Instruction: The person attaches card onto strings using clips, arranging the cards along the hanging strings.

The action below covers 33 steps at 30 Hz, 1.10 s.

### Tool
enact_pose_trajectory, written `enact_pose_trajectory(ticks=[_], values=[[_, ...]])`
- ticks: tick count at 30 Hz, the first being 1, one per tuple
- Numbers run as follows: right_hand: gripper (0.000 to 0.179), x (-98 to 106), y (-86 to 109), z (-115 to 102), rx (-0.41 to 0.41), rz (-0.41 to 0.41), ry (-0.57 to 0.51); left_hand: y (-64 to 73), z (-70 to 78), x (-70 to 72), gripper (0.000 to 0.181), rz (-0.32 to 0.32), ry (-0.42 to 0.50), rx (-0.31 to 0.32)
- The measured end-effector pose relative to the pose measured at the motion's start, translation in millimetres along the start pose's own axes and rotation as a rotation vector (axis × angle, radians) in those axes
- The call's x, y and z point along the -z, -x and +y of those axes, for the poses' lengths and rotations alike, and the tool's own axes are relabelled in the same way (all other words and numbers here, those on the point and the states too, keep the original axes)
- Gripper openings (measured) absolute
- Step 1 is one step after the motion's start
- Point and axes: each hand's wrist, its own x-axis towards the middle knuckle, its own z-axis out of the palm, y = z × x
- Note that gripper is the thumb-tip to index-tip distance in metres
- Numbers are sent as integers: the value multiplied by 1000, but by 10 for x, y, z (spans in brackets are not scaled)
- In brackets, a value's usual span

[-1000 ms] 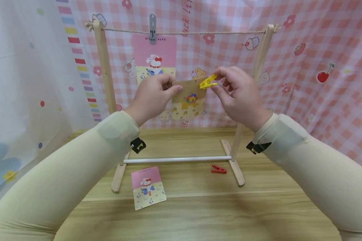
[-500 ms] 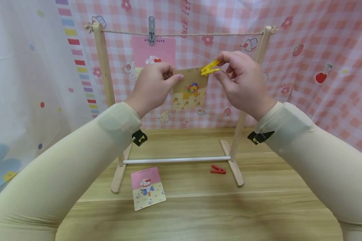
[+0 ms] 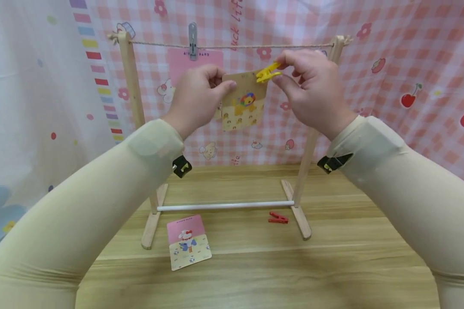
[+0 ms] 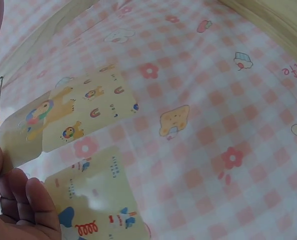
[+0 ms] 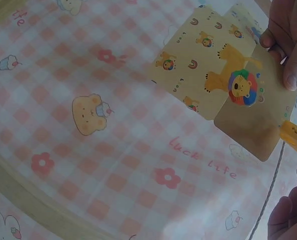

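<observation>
My left hand (image 3: 202,94) pinches the upper left corner of a brown and cream lion card (image 3: 242,105) between thumb and fingers. At the card's upper right corner, my right hand (image 3: 313,88) pinches a yellow clothespin (image 3: 268,73) by its handle ends. The clothespin's tip meets the card's top edge in the right wrist view, though whether it bites the card I cannot tell. The card hangs upright, its top a little below the rope (image 3: 251,46). Left of it, a pink rabbit card (image 3: 178,64) hangs from the rope by a grey clip (image 3: 193,42), partly hidden by my left hand.
The rope runs between two wooden posts (image 3: 131,81) of a stand with a white crossbar (image 3: 224,206). On the wooden table (image 3: 255,274) lie another pink rabbit card (image 3: 189,242) and a red clothespin (image 3: 278,218). A checked cloth (image 3: 263,150) hangs behind.
Both hands have risen toward the rope, carrying the lion card and the yellow clothespin up together. The cards and red clothespin on the stand and table stay put.
</observation>
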Motion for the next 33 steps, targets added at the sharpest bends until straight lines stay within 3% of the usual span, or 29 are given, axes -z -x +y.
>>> enact_pose_trajectory(ticks=[12,27,33], values=[[17,60,-159,32,-2,15,60,-90,116,15,25,57,14,22],[18,96,-399,5,-31,37,102,-176,211,-2,24,116,101,121],[20,76,-482,-2,-59,1,138,-222,221,-8,25,134,81,131]])
